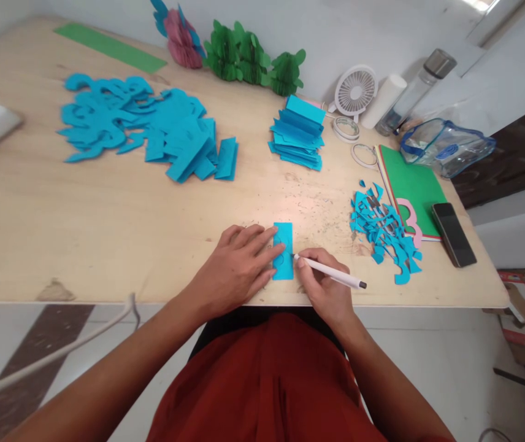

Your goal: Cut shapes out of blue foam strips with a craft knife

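A small folded blue paper point(284, 233) lies near the front edge of the wooden table point(60, 215). My left hand point(235, 270) lies flat on its left side, fingers spread, pressing it down. My right hand point(322, 282) grips a white pen point(336, 275) whose tip touches the paper's right edge. A faint curved outline shows on the paper.
Blue paper scraps point(384, 233) lie right of my hands, beside a green paper stack point(416, 184) and a black phone point(453, 233). A stack of folded blue papers point(298, 132) sits mid-table; cut blue shapes point(143, 126) spread far left. A fan point(355, 91), tape rolls, bottle and green paper decorations point(253, 58) line the back.
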Tool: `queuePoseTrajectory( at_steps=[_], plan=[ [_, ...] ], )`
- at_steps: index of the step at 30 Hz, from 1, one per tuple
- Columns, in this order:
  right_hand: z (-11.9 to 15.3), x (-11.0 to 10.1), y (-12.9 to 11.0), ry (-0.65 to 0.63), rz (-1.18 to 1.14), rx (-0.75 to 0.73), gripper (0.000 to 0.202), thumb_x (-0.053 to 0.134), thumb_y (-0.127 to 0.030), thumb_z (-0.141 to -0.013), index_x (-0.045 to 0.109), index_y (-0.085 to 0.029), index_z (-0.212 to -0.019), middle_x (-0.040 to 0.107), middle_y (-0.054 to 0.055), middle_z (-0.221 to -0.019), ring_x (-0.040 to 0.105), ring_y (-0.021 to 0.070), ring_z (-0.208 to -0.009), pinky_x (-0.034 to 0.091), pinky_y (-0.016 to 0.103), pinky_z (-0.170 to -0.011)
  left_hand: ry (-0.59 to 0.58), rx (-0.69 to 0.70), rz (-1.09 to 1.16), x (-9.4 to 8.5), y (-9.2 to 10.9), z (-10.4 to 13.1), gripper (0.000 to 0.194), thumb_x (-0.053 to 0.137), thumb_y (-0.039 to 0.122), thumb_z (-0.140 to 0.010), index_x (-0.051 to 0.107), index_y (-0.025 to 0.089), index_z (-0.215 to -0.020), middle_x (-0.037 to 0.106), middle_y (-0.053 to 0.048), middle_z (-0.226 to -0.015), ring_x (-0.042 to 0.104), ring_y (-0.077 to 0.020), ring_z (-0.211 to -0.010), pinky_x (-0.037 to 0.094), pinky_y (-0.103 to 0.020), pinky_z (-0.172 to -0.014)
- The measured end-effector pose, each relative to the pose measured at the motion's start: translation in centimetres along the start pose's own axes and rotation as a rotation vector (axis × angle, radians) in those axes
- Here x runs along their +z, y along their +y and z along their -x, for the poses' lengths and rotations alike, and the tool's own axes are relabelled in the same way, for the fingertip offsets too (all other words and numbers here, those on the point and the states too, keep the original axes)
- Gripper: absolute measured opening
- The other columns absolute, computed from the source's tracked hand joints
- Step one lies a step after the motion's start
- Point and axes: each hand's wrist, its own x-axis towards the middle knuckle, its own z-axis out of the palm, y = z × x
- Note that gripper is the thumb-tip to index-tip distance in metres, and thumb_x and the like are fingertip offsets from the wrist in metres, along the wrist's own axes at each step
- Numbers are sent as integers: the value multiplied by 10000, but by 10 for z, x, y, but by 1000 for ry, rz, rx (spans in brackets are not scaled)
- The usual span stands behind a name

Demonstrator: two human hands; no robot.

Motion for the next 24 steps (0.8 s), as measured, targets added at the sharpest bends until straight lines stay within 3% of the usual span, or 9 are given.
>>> queuePoseTrajectory(
  at_steps=[13,24],
  plan=[
    [6,-1,-3,43,103,-84,141,533,-228,-915,642,-218,-827,713,15,-774,659,162,-721,475,299,-715,-12,-2,-16,1,0,0,353,424,282,-964,612,184,-1246,556,-147,-1400,522,-342,-1211,388,-528,-965],
    [15,0,-4,63,234,-163,148,523,-197,-929,651,-213,-856,737,30,-822,651,178,-731,440,319,-726,-23,-2,-20,1,0,1,354,411,289,-967,605,183,-1243,553,-146,-1400,516,-342,-1211,382,-527,-968]
  ],
)
